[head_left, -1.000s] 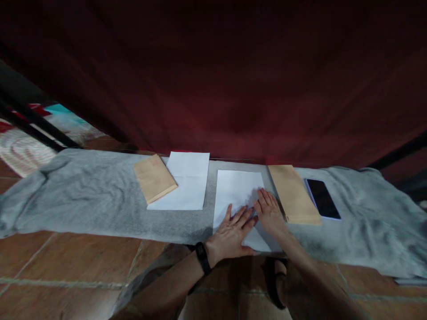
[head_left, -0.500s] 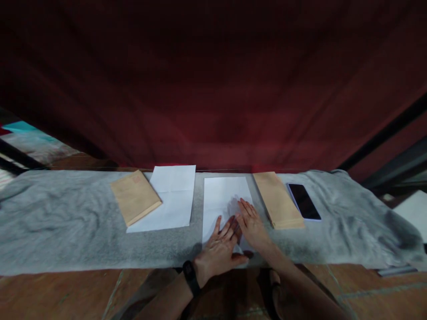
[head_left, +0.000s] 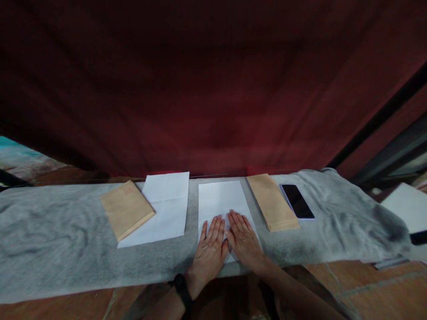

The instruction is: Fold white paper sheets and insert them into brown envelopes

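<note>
A white sheet of paper point(head_left: 222, 195) lies on the grey cloth point(head_left: 160, 260) in front of me. My left hand point(head_left: 211, 249), with a black watch at the wrist, rests flat on the lower left of the sheet, fingers stretched out. Beside it my right hand point(head_left: 243, 238) lies flat on the lower right, fingers extended and close together. The thumbs are near each other at the middle. Both palms cover much of the sheet's lower half.
To the left, a brown envelope point(head_left: 126, 209) overlaps another white sheet with a crease point(head_left: 170, 209). On the right are brown envelopes point(head_left: 273, 202), with a phone point(head_left: 298, 201) next to them. A dark red curtain point(head_left: 213, 111) hangs behind the cloth-covered surface.
My left hand has turned from slanting across the sheet to pointing forward, its thumb drawn in. My right hand has shifted slightly toward me. The view has tilted a little.
</note>
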Demonstrator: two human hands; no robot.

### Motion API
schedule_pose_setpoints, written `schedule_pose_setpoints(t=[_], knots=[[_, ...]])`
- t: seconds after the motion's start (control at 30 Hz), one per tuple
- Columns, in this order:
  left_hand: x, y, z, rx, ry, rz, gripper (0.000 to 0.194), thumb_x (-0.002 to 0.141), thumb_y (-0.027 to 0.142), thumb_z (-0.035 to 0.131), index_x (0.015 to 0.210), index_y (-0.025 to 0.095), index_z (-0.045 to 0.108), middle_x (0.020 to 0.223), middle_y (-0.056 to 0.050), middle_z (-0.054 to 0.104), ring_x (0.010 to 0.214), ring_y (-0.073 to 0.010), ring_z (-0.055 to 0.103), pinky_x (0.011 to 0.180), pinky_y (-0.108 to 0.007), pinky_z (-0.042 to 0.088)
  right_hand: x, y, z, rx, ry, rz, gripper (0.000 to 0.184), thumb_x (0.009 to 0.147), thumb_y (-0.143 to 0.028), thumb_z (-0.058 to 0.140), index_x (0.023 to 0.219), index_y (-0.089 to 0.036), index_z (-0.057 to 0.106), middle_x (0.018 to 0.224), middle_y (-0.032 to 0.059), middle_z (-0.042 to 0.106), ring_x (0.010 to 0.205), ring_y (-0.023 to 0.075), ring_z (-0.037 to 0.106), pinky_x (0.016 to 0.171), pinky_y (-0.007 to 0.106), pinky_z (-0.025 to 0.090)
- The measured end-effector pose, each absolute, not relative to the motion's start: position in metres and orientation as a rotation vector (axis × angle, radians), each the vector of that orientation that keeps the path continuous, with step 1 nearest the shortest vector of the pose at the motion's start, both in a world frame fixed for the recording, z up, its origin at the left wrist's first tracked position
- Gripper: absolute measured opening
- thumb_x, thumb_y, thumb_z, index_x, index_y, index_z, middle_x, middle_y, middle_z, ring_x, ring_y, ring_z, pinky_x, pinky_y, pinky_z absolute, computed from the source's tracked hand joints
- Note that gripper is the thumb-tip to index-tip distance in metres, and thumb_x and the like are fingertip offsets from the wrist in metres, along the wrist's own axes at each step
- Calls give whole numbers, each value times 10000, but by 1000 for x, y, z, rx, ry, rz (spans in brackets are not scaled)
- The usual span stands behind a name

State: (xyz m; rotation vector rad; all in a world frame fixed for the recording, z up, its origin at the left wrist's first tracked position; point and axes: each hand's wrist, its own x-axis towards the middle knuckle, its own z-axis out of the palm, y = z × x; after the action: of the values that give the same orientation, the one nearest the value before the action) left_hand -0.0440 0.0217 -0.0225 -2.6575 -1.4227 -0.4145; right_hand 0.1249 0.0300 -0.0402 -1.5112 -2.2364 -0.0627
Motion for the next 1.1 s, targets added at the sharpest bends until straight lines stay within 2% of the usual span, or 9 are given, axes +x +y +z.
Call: schedule_pose_setpoints(t=[0.27,0.6,0.87,1.1], knots=[[-50,35,-33,-2460,-1658,-400,611,978,407,384,1492,76,362,1568,-176,348,1476,-276,281,1186,-503,297,126,34,-42,-1709,-2162,-153,552,1022,-411,378,1494,-126,401,1578,148,332,1446,269,337,1182,454,278],[-49,35,-31,-2459,-1655,-432,604,971,415,386,1478,87,399,1558,-184,364,1462,-289,312,1177,-514,311,125,35,-42,-1747,-2151,-40,579,1007,-420,391,1508,-133,377,1588,142,301,1457,260,320,1198,449,247],[-51,37,-36,-2470,-1639,-481,637,975,435,378,1498,73,355,1555,-200,364,1462,-296,310,1175,-533,306,121,33,-39,-1733,-2085,-13,577,1000,-417,420,1501,-133,394,1575,148,321,1446,274,342,1192,451,264],[-57,36,-35,-2489,-1627,-489,585,986,426,376,1450,74,433,1524,-199,419,1445,-289,349,1159,-516,342,120,35,-43,-1758,-2108,-26,581,1003,-441,407,1501,-141,396,1585,143,300,1451,272,330,1193,445,250]])
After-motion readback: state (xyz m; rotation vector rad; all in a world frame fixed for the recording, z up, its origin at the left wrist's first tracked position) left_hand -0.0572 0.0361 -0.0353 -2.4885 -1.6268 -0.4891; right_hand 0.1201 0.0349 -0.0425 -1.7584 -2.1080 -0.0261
